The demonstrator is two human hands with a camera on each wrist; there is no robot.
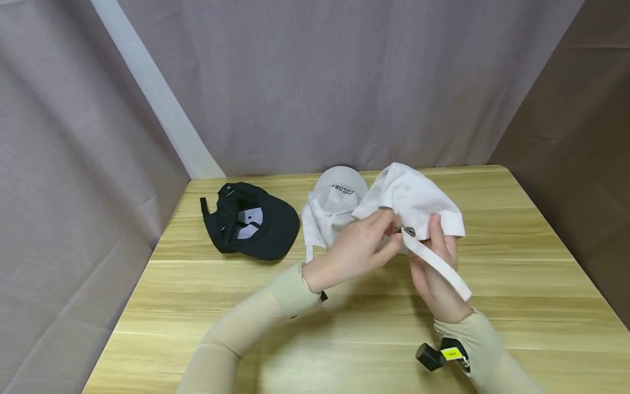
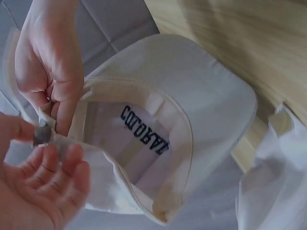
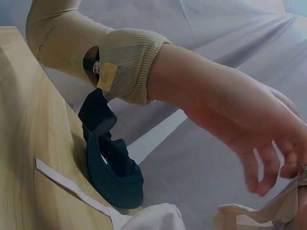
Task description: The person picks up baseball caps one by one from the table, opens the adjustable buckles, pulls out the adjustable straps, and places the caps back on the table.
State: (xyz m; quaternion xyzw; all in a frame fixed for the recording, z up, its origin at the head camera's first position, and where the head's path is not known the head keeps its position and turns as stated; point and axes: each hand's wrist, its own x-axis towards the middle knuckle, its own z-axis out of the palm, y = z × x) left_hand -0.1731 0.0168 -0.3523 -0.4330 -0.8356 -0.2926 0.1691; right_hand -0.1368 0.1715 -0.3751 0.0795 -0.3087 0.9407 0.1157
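Observation:
A white baseball cap (image 1: 408, 191) is held up over the table, its back strap (image 1: 440, 265) hanging loose toward the right forearm. My left hand (image 1: 361, 243) pinches the strap at its small metal buckle (image 1: 409, 231) with thumb and fingertips. My right hand (image 1: 438, 273) grips the cap at its lower edge, thumb on the outer cloth and part of the fingers hidden under it. In the left wrist view, dark lettering (image 2: 144, 132) shows inside the cap's crown, and the brim (image 2: 206, 91) points away from the hands.
Just left of the held cap lies a second white cap (image 1: 322, 213) with dark lettering, partly overlapped by it. Farther left a black cap (image 1: 278, 227) rests with its inside showing. Curtains (image 1: 344, 82) hang behind the wooden table (image 1: 197, 306).

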